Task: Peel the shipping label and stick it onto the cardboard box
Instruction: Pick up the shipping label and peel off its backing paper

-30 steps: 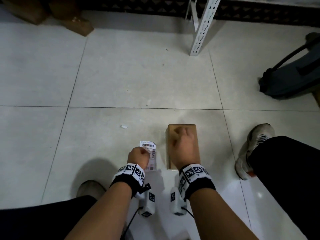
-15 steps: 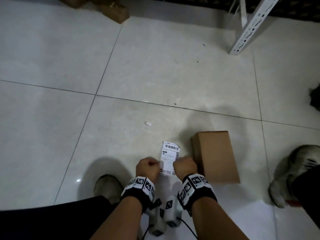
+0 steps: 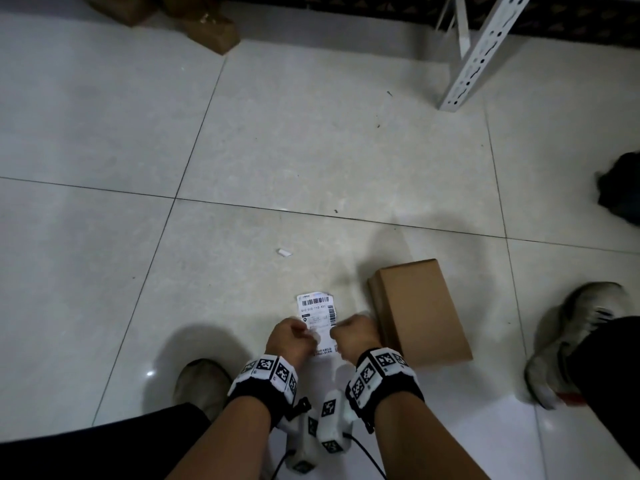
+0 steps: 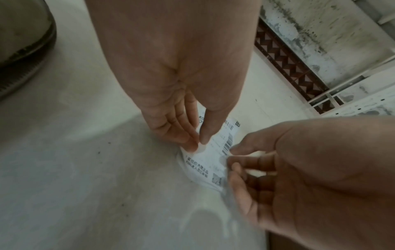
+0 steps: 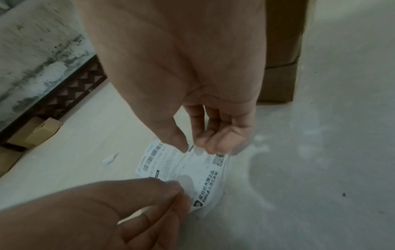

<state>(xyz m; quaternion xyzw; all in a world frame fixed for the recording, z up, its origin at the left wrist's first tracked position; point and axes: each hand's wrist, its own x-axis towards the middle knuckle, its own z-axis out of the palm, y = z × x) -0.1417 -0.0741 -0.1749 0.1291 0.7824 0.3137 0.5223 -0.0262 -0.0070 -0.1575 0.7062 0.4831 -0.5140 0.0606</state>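
Observation:
A white shipping label [image 3: 317, 313] with barcodes is held just above the tiled floor, between both hands. My left hand [image 3: 289, 336] pinches its left edge with thumb and fingers [image 4: 192, 140]. My right hand [image 3: 353, 336] pinches its right edge [image 5: 192, 148]. The label [image 5: 181, 169] bends between the two grips [image 4: 211, 159]. A plain brown cardboard box [image 3: 420, 311] lies closed on the floor just right of my right hand, with its top face bare. The box [image 5: 282, 50] rises behind my right wrist.
A small white paper scrap [image 3: 284, 252] lies on the floor beyond the label. A white perforated shelf leg [image 3: 478, 53] stands at the far right. Brown cartons [image 3: 211, 27] sit at the far wall. My shoes [image 3: 575, 341] [image 3: 202, 382] flank the work spot.
My right hand left the top of the box and came over to the label, so both hands now pinch it. The head view shifted, putting the box further right.

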